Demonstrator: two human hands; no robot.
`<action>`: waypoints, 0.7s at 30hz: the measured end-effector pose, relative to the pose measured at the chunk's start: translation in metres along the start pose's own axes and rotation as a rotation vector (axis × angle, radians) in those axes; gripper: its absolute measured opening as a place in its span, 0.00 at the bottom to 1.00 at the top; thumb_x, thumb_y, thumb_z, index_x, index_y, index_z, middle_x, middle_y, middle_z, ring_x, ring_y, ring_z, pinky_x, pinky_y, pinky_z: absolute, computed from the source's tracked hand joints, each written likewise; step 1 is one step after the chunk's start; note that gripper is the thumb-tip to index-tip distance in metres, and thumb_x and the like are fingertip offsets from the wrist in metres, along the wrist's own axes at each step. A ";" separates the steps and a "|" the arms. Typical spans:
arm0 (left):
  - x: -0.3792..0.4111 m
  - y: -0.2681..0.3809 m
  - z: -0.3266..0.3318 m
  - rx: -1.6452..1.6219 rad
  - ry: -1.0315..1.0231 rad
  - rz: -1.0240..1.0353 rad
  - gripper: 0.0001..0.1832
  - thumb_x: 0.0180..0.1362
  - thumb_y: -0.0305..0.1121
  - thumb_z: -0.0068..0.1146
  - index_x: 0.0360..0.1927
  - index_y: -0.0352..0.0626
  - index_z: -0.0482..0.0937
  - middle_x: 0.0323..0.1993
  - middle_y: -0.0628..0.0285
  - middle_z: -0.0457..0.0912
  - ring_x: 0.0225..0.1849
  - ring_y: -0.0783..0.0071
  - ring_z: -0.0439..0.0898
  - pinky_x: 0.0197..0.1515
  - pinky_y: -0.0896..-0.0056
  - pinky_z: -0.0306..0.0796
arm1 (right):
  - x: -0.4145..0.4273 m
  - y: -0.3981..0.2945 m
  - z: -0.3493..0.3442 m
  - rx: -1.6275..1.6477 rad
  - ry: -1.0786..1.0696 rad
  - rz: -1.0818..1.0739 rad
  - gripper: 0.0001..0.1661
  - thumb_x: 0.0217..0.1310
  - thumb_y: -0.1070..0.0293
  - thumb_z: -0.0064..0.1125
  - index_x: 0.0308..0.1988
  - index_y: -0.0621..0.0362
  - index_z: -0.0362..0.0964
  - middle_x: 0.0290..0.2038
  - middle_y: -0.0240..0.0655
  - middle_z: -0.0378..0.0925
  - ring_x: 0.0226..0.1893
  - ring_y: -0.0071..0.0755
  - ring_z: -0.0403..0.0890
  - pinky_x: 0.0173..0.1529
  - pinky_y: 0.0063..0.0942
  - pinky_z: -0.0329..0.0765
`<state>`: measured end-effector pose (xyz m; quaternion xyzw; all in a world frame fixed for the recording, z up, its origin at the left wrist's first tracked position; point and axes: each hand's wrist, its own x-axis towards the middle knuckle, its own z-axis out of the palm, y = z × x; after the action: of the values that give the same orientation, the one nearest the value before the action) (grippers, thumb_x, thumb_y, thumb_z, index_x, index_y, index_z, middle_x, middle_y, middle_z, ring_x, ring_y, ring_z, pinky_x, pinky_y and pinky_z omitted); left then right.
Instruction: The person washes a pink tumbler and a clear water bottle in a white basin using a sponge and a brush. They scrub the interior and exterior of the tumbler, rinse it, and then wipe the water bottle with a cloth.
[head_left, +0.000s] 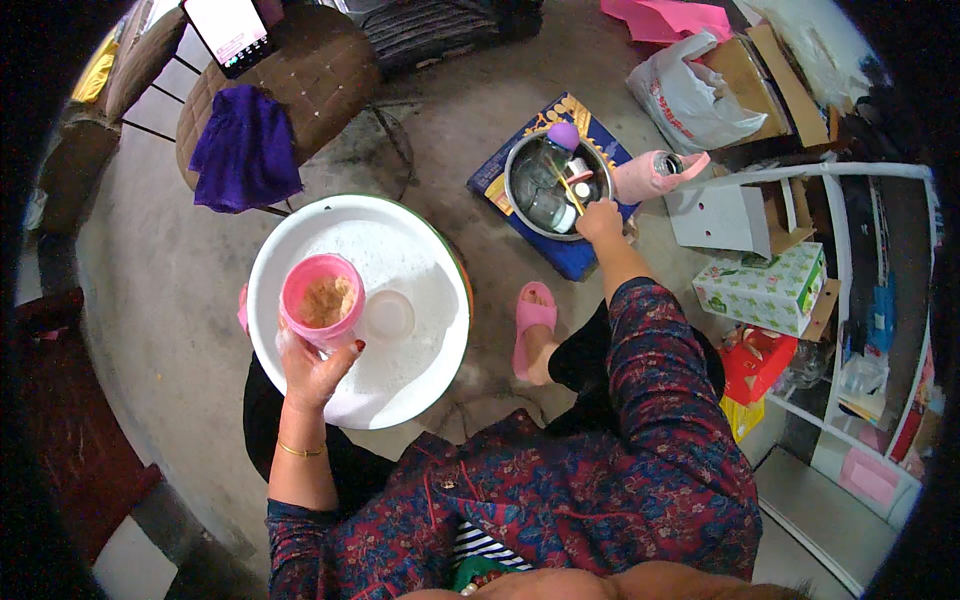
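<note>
My left hand (311, 367) grips a pink cup (324, 296) with a tan, crumpled or foamy mass inside, held over a white basin (431, 375) of sudsy water. A round, translucent object (388, 316) lies in the basin. My right hand (601, 220) is at the near right rim of a steel pot (513, 196), its fingers around a thin yellow stick (568, 185). Inside the pot are a glass jar with a white lid (553, 211), a purple-topped bottle (562, 137) and other pieces.
The pot stands on a blue box (495, 172). Close by is a bottle in a pink carrier (643, 176). A brown padded chair (322, 82) bears a purple cloth (247, 150) and a phone (229, 34). Boxes, a plastic bag (690, 101) and a white shelf rack (829, 285) line the right.
</note>
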<state>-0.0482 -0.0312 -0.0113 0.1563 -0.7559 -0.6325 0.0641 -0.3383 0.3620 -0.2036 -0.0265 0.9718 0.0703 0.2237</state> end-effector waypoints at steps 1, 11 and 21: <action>0.001 0.000 0.000 0.000 -0.002 -0.019 0.39 0.40 0.37 0.71 0.56 0.34 0.65 0.50 0.58 0.74 0.51 0.68 0.73 0.55 0.66 0.67 | 0.000 -0.002 0.001 0.002 0.009 -0.009 0.19 0.52 0.67 0.51 0.43 0.63 0.78 0.53 0.47 0.71 0.53 0.48 0.72 0.55 0.40 0.71; 0.002 -0.002 0.003 -0.010 0.004 -0.038 0.39 0.39 0.31 0.70 0.56 0.35 0.65 0.50 0.58 0.73 0.51 0.68 0.73 0.56 0.66 0.67 | 0.003 -0.006 0.017 -0.086 0.140 0.028 0.16 0.60 0.66 0.46 0.42 0.58 0.78 0.42 0.44 0.80 0.46 0.46 0.80 0.48 0.41 0.76; 0.003 -0.002 -0.008 0.095 -0.043 0.125 0.43 0.39 0.35 0.70 0.60 0.36 0.61 0.55 0.55 0.68 0.57 0.60 0.69 0.62 0.62 0.60 | -0.052 0.018 -0.129 -0.319 -0.065 -0.281 0.19 0.60 0.64 0.45 0.46 0.62 0.74 0.44 0.51 0.79 0.45 0.54 0.81 0.47 0.46 0.76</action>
<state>-0.0481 -0.0395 -0.0122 0.0978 -0.7947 -0.5938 0.0797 -0.3485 0.3617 -0.0637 -0.1944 0.9273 0.1922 0.2555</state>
